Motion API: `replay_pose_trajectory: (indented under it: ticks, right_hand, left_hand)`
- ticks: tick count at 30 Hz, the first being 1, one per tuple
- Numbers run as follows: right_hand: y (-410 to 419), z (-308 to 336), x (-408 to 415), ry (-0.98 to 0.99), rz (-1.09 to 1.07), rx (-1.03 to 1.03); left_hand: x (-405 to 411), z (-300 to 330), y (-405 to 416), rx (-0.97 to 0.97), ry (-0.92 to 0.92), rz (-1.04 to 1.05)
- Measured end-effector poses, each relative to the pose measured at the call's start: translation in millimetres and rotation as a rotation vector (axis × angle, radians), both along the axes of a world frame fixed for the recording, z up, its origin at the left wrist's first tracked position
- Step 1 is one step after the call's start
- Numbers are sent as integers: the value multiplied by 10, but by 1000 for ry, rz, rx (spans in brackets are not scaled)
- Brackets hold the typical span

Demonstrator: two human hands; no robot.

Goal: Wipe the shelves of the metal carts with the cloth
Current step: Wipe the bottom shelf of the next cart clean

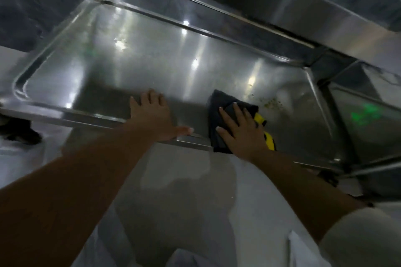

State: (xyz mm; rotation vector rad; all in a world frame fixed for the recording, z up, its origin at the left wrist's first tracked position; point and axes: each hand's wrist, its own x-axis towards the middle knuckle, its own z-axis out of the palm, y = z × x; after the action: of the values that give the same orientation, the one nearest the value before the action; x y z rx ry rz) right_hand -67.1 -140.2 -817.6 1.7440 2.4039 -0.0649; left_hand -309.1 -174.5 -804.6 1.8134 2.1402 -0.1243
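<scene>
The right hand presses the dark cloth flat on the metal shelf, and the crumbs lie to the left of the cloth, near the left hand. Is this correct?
Not quite. The head view shows the crumbs to the right of the cloth, away from the left hand. The rest holds: the right hand presses the dark cloth flat on the metal shelf.

A shiny rimmed stainless-steel cart shelf [134, 65] carries a folded black-and-yellow cloth [219, 104] near its front edge, with small yellowish crumbs [271, 102] just beside it.
</scene>
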Motion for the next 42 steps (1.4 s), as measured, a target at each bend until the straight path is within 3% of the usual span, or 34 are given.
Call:
replay_pose_trajectory:
  ticks: [3,5,11,14,16,19,24,27,29,36,40,42]
  right_hand:
    - [34,25,309,52,215,15]
    - [147,42,617,68,204,4]
    - [393,-28,1609,67,-421,60]
    - [588,-88,1550,113,-689,65]
    - [767,-115,1367,128,-728,31]
    - [1014,-131,1077,125,-539,49]
    - [1238,-118,465,59,189,55]
    - [1310,-129,461,77,287,79]
    - [1368,-143,660,88,199,109]
    - [1418,-92,1973,1,-406,82]
    - [1174,-64,1958,26,-603,76]
    - [1038,-54,1752,7,-585,63]
  left_hand:
    - [400,-91,59,34,-12,-109]
    - [544,-141,109,32,-11,-99]
    - [819,-200,251,14,19,36]
    - [861,-243,292,-47,15,50]
    - [844,-242,317,-86,19,55]
    - [858,-172,347,-151,38,55]
    - [883,-126,347,-169,48,71]
    - [882,-133,337,-160,37,76]
    - [885,-149,325,-149,27,71]
    - [871,-203,321,-110,19,50]
    - [870,-183,326,-118,25,46]
    - [870,-170,332,-129,27,41]
